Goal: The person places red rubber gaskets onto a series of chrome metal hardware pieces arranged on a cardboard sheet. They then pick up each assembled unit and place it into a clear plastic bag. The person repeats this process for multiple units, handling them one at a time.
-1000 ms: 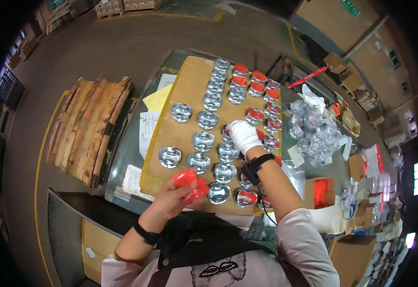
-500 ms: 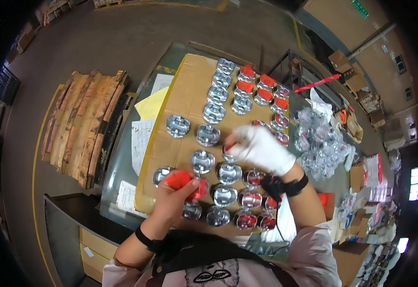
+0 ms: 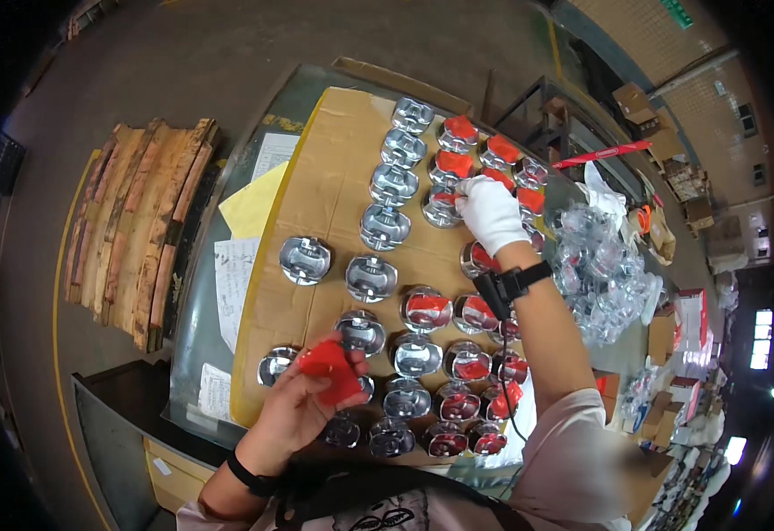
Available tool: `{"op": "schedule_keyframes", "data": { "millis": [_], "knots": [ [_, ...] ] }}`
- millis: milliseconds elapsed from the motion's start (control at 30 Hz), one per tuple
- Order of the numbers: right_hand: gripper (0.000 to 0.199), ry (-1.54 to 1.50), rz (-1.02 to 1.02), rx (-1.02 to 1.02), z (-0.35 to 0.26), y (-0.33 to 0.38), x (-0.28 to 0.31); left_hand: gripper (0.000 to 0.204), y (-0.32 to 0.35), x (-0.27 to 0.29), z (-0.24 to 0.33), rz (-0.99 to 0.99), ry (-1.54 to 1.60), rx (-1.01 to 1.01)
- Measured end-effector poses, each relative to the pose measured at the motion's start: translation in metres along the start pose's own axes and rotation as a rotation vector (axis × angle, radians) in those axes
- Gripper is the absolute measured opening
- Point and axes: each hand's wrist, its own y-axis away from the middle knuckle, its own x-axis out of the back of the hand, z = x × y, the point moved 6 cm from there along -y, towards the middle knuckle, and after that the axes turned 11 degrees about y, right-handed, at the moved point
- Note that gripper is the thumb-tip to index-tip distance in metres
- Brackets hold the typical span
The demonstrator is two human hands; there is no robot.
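Note:
Rows of shiny metal pistons point(image 3: 371, 277) stand on a brown cardboard sheet point(image 3: 267, 305). Several carry thin red pieces point(image 3: 454, 165) on top; others, mainly in the left columns, show bare metal. My bare left hand point(image 3: 291, 409) is closed around a small bunch of red pieces point(image 3: 330, 372) above the near-left pistons. In a white glove, my right hand point(image 3: 491, 214) reaches to a piston point(image 3: 440, 211) in the upper middle. Its fingertips pinch at a red piece lying on that piston's top, partly covered by the glove.
Clear plastic bags point(image 3: 595, 270) are heaped at the right of the table. Papers point(image 3: 234, 279) and a yellow sheet point(image 3: 252, 205) lie along the left edge. A wooden pallet point(image 3: 139, 230) rests on the floor to the left. A thin cable point(image 3: 506, 380) hangs from my right wrist.
My right hand has moved away from me, from a middle piston to one farther up. The middle piston now bears a red piece. My left hand has turned, showing the red pieces more openly.

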Motion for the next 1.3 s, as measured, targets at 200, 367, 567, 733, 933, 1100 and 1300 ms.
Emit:
{"op": "schedule_keyframes", "data": {
  "millis": [200,367,567,733,933,1100,1300],
  "knots": [
    [0.024,-0.299,0.032,0.086,-0.044,0.063,0.057,0.043,-0.001,0.002,-0.003,0.068,-0.251,-0.059],
    [0.021,-1.303,-0.586,-0.177,-0.108,0.222,0.072,0.035,0.01,-0.01,-0.034,-0.031,-0.502,0.028],
    [0.011,-1.034,-0.53,-0.075,-0.104,0.265,0.083,0.024,0.045,0.011,-0.06,-0.016,-0.582,0.133],
    [0.009,-0.893,-0.227,-0.013,-0.129,0.288,0.069,0.024,0.06,0.049,-0.068,0.023,-0.588,0.108],
    [0.007,-0.24,0.235,-0.011,-0.09,0.249,0.07,0.021,0.078,0.062,-0.057,0.109,-0.534,-0.025],
    [0.022,0.01,0.149,0.11,-0.099,0.233,0.025,0.019,0.078,0.061,-0.061,0.053,-0.597,-0.08],
    [0.023,-1.223,-0.486,-0.015,-0.148,0.314,0.055,0.02,0.079,0.06,-0.066,0.042,-0.625,-0.095]
  ]
}}
